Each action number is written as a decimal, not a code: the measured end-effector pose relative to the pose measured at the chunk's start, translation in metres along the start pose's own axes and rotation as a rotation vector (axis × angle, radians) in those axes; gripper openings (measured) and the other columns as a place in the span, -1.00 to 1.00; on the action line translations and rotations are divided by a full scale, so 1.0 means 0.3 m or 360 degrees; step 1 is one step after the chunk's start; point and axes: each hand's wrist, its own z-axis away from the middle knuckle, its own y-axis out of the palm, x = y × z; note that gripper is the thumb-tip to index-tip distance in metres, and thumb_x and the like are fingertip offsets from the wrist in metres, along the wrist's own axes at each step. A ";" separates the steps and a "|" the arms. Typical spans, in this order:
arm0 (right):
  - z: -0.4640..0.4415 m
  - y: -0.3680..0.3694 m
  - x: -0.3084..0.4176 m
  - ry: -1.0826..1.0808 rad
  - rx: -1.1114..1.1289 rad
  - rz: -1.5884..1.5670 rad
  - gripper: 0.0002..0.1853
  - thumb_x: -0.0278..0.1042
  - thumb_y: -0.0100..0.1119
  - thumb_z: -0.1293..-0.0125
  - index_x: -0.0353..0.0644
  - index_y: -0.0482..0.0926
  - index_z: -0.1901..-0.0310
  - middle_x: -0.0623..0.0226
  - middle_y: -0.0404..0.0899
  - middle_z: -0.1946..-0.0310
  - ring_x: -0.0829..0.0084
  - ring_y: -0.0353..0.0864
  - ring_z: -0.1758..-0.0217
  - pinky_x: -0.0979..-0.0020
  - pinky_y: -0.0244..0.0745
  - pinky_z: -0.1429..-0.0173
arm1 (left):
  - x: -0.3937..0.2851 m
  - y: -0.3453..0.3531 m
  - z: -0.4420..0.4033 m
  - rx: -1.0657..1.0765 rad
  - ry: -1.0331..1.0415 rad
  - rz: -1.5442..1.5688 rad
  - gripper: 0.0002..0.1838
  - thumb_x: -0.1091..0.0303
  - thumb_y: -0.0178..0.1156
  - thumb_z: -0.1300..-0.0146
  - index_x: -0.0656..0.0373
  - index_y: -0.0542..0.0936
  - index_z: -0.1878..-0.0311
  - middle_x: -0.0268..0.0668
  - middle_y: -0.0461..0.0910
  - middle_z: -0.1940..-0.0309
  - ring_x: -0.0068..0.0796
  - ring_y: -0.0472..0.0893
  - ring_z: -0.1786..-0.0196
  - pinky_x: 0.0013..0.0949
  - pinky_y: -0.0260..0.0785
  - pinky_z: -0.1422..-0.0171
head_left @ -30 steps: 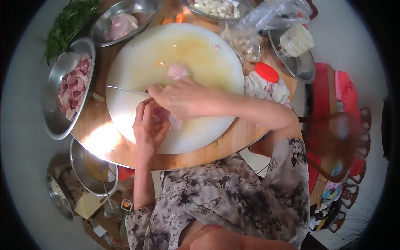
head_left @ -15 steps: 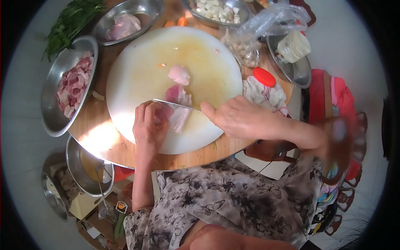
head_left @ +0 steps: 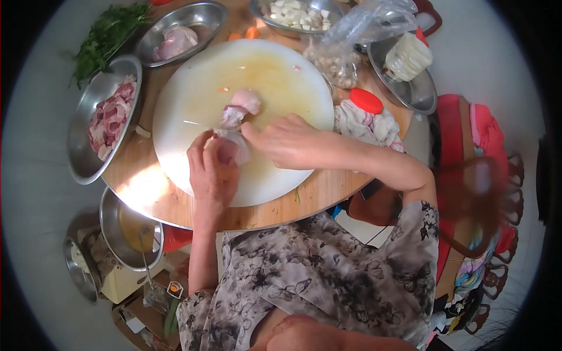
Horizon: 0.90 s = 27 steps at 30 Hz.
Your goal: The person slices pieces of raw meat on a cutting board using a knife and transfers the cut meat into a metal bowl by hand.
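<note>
On the round white cutting board, my left hand has its fingers closed on a piece of raw meat. Closed round the handle of a knife, my right hand is just right of that piece. The blade points left across the board, seen nearly edge-on and partly hidden by the meat. Directly above the blade lies a cut meat chunk, touching a pale pink chunk behind it.
A bowl of meat pieces stands left, with leafy greens beyond. Behind the board are a bowl with a larger meat piece and a bowl of white cubes. A bagged heap, a red lid and a cloth lie right.
My right hand and the knife have moved left and up from half a second ago. The cut chunk now sits further left, against the pale one. My left hand keeps its hold.
</note>
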 end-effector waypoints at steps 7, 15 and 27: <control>0.135 -0.100 -0.026 0.0179 0.0316 -0.0034 -0.65 -0.63 0.15 -0.19 -0.45 0.40 -0.03 -0.06 0.69 0.43 -0.10 0.76 0.32 -0.05 0.50 0.27 | -0.052 0.045 -0.046 0.0274 0.0239 -0.0354 -0.56 0.41 0.47 -0.07 0.17 0.63 -0.05 -0.21 0.64 -0.08 -0.05 0.58 -0.21 -0.05 0.40 -0.29; -0.006 -0.018 -0.018 -0.0016 -0.0141 -0.0126 -0.69 -0.58 0.19 -0.20 -0.48 0.45 0.02 -0.04 0.72 0.40 -0.11 0.76 0.31 -0.04 0.55 0.20 | -0.029 0.035 -0.067 0.0293 0.0249 -0.0137 -0.74 0.56 0.35 -0.01 0.16 0.67 0.17 -0.25 0.66 0.09 -0.12 0.63 -0.06 -0.08 0.46 -0.10; 0.105 -0.014 -0.087 -0.0006 -0.0057 -0.0035 -0.71 -0.52 0.12 -0.32 -0.35 0.33 -0.02 0.03 0.57 0.48 -0.14 0.65 0.31 -0.07 0.46 0.24 | -0.004 -0.040 -0.029 0.0369 0.0345 -0.0101 -0.71 0.59 0.37 0.00 0.14 0.68 0.15 -0.30 0.67 0.05 -0.12 0.60 -0.18 -0.08 0.46 -0.21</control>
